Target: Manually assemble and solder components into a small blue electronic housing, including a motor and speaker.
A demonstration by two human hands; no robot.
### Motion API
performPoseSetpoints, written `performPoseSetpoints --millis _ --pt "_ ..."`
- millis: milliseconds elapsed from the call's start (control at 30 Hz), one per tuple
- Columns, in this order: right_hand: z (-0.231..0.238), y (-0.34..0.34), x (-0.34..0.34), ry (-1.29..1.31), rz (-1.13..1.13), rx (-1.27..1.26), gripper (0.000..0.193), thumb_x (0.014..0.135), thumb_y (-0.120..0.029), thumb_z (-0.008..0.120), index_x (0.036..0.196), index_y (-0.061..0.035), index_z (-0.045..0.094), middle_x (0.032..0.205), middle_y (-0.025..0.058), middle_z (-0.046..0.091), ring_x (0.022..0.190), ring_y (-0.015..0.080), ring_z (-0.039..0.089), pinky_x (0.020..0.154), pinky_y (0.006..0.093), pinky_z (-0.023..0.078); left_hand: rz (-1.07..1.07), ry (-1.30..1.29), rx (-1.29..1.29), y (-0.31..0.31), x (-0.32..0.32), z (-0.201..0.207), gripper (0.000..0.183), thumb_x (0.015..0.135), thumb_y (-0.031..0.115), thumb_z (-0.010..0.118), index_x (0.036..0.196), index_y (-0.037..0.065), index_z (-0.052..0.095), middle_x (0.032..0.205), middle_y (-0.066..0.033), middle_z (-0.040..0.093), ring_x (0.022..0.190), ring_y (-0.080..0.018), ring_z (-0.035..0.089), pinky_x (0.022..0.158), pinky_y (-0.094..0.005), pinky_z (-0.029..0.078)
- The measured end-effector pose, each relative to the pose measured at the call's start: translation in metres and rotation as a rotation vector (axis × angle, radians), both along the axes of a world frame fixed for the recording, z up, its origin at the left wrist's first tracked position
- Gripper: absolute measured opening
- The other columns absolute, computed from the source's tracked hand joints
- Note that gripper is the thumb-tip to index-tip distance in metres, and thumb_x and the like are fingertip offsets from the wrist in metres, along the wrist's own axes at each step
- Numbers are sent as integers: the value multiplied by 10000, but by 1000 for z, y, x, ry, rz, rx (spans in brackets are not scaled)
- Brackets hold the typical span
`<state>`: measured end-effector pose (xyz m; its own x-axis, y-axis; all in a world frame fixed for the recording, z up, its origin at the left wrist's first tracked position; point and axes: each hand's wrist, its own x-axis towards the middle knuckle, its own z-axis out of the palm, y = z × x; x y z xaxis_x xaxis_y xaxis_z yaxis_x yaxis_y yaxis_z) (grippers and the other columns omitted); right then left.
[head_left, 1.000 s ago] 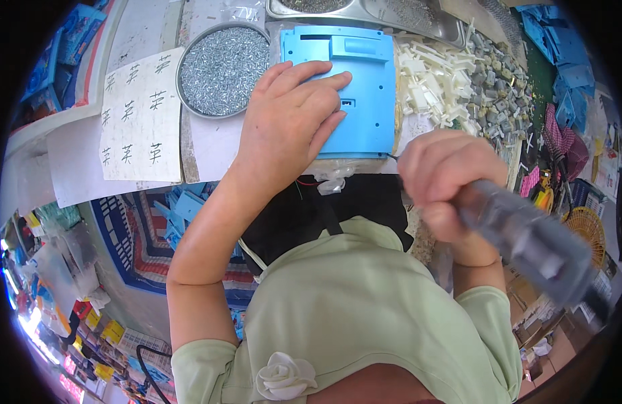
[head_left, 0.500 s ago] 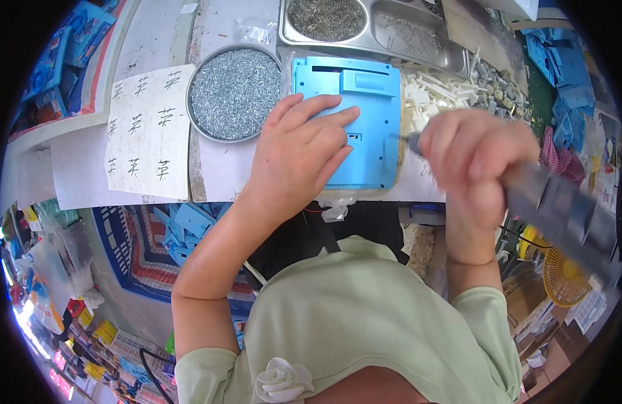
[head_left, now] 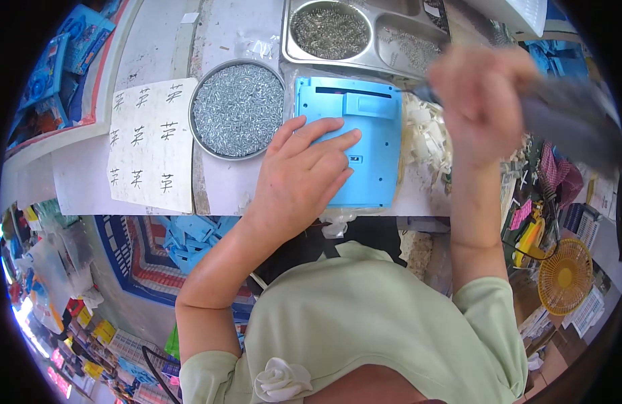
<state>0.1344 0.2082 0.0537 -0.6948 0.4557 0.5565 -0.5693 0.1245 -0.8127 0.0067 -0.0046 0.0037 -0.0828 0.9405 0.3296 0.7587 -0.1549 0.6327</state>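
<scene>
A flat light-blue plastic casing (head_left: 368,151), with a long slot, a raised block and small screw holes, lies on the white worktop. My left hand (head_left: 304,158) rests on its left part, fingers stretched out over the surface. My right hand (head_left: 482,101) is closed around a dark electric screwdriver (head_left: 570,121), blurred by motion. The thin bit points left, close to the casing's upper right corner; whether it touches a hole there I cannot tell. A round metal tray (head_left: 192,111) full of small silvery screws or pins stands left of the casing.
A steel compartment tray (head_left: 375,66) with small metal parts stands at the back. White plastic pieces (head_left: 425,131) lie right of the casing. Left is a sheet with handwriting (head_left: 146,151). Below the table edge sits a blue basket (head_left: 119,252) of blue parts; a yellow fan (head_left: 565,276) is lower right.
My right hand has moved up and away with the screwdriver, its bit going from the casing's right edge to the upper right corner. My left hand stays on the casing. The view has shifted slightly.
</scene>
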Motion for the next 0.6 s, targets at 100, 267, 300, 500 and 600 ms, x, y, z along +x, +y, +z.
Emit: performPoseSetpoints --millis 100,267,300,500,600 --pt "-20 8 -6 -78 21 -30 207 977 -112 583 802 -50 490 625 23 470 562 146 440 526 305 366 2 -15 -6 0 1 0 153 848 106 762 888 97 615 1266 -38 723 1249 -287 615 1122 -513 374" --pt "-27 2 -10 -90 -43 -81 173 972 -114 617 867 -19 519 607 13 455 550 129 427 515 302 349 19 -25 -11 -1 3 -1 156 852 102 758 894 95 608 1269 -36 723 1256 -287 613 1133 -514 367" --pt "-26 2 -9 -105 -25 -90 142 971 -110 616 901 -19 533 610 6 456 550 127 427 515 303 350 16 -22 -5 0 3 -2 157 852 101 758 897 95 608 1270 -36 723 1258 -286 613 1134 -514 367" --pt "20 -22 5 -24 35 -87 178 974 -192 676 1052 -68 575 629 -44 481 541 101 438 510 301 364 20 -4 22 -2 2 -5 155 854 105 758 907 94 613 1270 -34 724 1261 -288 613 1136 -516 369" --pt "6 -48 26 -106 1 -59 229 933 -170 727 1044 -54 564 684 -2 538 580 106 489 527 287 390 22 -11 31 -1 3 -6 153 856 110 759 911 93 618 1267 -34 725 1260 -292 614 1131 -521 375"
